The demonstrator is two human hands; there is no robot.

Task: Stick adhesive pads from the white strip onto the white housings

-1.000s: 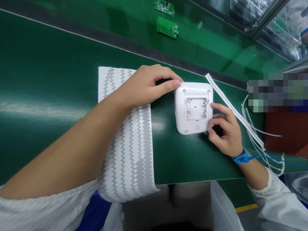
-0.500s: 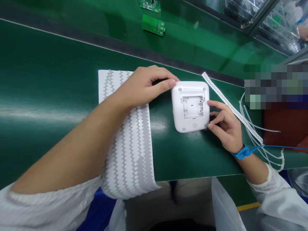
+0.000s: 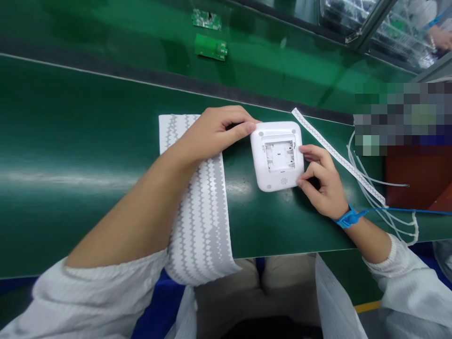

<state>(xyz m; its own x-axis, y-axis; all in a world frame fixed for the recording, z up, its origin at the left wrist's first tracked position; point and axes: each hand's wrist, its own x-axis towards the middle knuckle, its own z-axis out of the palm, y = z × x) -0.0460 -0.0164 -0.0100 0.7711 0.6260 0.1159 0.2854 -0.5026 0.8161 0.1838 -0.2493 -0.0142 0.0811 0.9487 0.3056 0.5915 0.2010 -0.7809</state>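
Lying face-down on the green bench [image 3: 88,155], a white rounded-square plastic housing [image 3: 277,155] (likely light, stiff, smooth-sided, best taken by its edges) is being pinched between the left hand [image 3: 215,132] and right hand [image 3: 323,183], battery bay open.

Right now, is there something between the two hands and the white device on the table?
Nothing visible. The left hand touches the upper left corner of the white device with its thumb, and the right hand touches its right edge with its fingertips. The device lies on the green table.
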